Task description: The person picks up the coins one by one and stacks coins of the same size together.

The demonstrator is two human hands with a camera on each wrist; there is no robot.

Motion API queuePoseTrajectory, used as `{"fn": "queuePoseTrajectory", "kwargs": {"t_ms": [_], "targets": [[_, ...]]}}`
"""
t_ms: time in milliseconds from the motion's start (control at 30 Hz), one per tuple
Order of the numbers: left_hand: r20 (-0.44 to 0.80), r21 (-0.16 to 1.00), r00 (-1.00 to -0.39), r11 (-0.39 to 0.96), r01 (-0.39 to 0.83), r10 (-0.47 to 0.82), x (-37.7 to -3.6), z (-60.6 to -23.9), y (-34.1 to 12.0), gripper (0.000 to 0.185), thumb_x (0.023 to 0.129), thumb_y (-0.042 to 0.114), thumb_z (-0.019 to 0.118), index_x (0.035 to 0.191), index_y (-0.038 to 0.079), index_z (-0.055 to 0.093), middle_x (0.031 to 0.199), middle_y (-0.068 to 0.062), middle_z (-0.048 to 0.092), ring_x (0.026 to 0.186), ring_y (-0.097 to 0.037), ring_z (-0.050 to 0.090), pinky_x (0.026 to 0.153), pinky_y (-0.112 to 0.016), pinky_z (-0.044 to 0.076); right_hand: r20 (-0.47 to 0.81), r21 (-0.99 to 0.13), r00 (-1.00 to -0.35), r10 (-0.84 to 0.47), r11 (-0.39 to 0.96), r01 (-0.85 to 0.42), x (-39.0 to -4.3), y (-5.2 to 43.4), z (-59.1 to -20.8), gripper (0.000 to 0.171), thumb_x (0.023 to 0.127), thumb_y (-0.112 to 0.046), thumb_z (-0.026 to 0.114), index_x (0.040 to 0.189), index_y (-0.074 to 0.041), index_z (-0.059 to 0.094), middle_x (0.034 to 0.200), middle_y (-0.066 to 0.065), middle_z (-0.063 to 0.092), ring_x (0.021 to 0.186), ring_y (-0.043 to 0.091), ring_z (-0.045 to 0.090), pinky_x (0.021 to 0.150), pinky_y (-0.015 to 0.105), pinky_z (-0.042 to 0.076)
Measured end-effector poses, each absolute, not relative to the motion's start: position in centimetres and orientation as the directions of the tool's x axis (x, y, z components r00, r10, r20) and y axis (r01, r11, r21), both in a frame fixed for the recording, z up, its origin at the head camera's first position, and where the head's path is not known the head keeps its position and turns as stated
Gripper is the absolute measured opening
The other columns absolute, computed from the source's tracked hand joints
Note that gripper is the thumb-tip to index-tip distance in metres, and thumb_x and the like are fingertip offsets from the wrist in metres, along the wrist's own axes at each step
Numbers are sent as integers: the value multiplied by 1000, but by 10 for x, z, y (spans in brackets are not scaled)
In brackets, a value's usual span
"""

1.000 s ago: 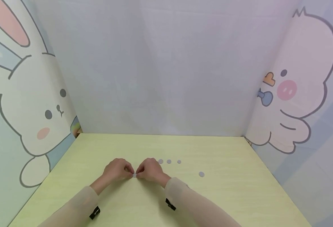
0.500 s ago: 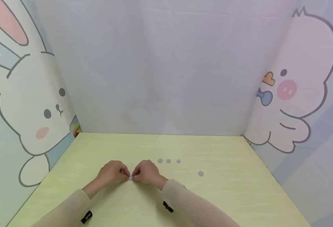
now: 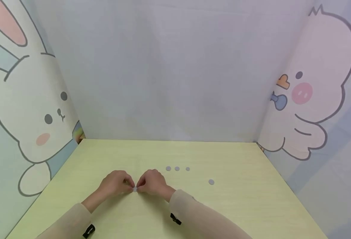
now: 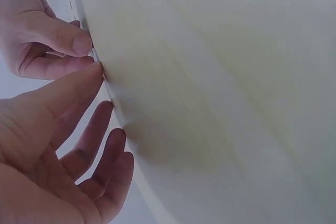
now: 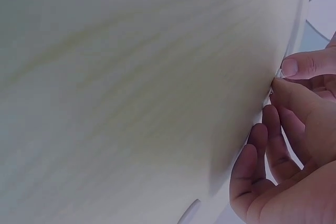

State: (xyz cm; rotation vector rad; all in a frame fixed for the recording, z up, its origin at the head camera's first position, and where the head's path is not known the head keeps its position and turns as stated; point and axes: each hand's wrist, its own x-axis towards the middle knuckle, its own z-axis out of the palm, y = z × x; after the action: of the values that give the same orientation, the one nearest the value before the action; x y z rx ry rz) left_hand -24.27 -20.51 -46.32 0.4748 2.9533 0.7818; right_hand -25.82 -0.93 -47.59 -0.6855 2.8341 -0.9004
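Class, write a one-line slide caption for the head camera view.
Both hands, left hand and right hand, pinch one small grey disc on the table.

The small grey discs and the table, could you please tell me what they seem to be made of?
The discs look like thin, matte grey paper or plastic, perhaps stickers; they lie flat, and both hands pinch one disc. The table looks like pale yellow-green wood-grain laminate with a smooth, faintly streaked surface.
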Motion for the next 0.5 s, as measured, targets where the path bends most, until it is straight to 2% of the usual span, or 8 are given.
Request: {"fn": "queuePoseTrajectory", "kwargs": {"t_ms": [267,500], "targets": [[7,481,-952,834,270,305,-239,-461,-207,14,80,15,93,80,22,81,89,10,72,88,-15,64,77,-40,53,56,-556,-888,-457,724,-408,-254,-11,-474,7,85,-21,92,81,-24,86,78,-19,75,74,-5,57,67,17,47],[4,466,-959,848,252,283,-237,-463,-209,20,79,16,93,77,28,78,90,11,70,88,-13,63,75,-39,53,52,-538,-886,-461,734,-414,-252,-14,-475,8,86,-23,91,80,-26,85,75,-22,71,72,-6,55,67,17,46]]}}
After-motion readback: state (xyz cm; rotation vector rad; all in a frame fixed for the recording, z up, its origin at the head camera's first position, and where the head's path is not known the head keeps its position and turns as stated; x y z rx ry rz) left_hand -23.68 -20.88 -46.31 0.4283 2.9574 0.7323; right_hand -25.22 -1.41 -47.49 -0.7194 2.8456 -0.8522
